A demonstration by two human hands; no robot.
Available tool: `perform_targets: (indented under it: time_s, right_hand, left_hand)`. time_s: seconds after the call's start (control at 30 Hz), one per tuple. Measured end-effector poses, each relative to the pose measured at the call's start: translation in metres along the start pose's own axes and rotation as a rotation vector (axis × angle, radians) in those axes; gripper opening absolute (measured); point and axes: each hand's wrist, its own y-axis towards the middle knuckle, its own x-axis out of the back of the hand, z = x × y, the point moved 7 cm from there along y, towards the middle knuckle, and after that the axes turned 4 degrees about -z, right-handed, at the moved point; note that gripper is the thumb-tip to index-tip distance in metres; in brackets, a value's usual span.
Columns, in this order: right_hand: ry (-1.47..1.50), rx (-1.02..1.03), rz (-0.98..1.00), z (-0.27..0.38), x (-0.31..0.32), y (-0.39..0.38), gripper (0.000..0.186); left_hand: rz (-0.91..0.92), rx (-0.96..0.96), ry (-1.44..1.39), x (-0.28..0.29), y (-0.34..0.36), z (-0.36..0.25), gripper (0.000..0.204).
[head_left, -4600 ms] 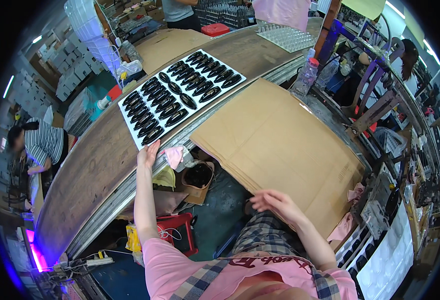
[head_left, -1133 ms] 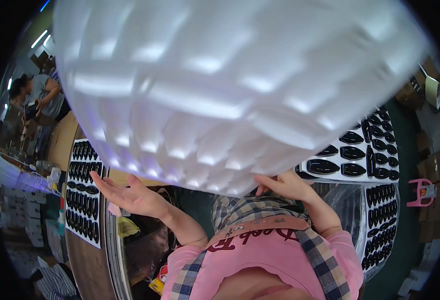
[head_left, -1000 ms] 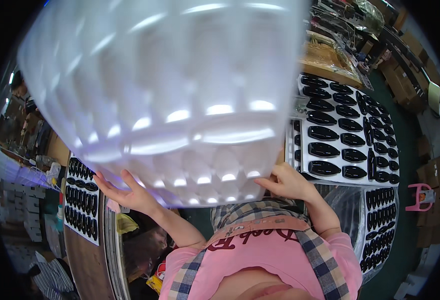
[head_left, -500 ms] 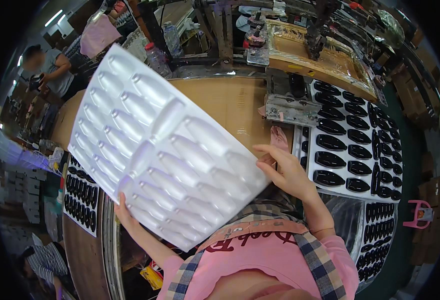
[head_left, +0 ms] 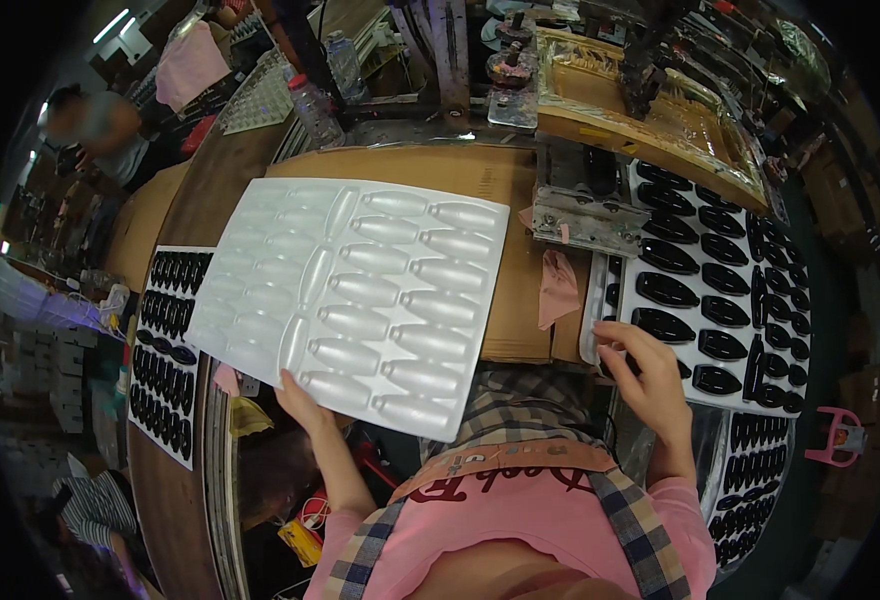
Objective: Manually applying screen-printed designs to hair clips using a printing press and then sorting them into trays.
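A white moulded plastic tray [head_left: 400, 330] with rows of vase-shaped hollows lies slanted in front of me, over a cardboard sheet [head_left: 515, 310]. It has nothing in its hollows. My left hand [head_left: 305, 402] grips its near edge, with the fingers hidden under it. My right hand [head_left: 650, 385] is off the tray, its thumb and fingers apart. It hovers at the near left edge of a white tray of glossy black oval pieces [head_left: 665, 290]; I cannot tell whether it touches that tray.
A pink cloth [head_left: 558, 290] lies between the two trays. A metal fixture [head_left: 590, 215] and a wooden frame [head_left: 600, 130] stand beyond. Another tray of black pieces [head_left: 165, 345] rests on the left conveyor. A person [head_left: 110, 135] stands at the far left; a pink stool [head_left: 838, 437] is at right.
The white tray has tipped down from a raised tilt to nearly flat, turning as it lowered. My right hand has left its edge and moved right, toward the black pieces.
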Motion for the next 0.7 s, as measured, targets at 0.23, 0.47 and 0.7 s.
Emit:
perform_targets:
  time_s: [0.23,0.47,0.7]
  right_hand:
    - [-0.507,-0.094,0.108,-0.034,0.038,-0.022,0.028]
    - [-0.536,-0.091,0.246,-0.043,0.048,-0.024,0.036]
    - [-0.21,-0.303,0.106,-0.043,0.076,-0.001,0.039]
  left_hand:
    - [0.087,-0.139,-0.047,-0.043,-0.04,0.05,0.037]
    - [0.365,0.074,0.495,-0.031,-0.067,0.026,0.027]
    - [0.499,-0.436,0.407,-0.129,-0.099,-0.044,0.029]
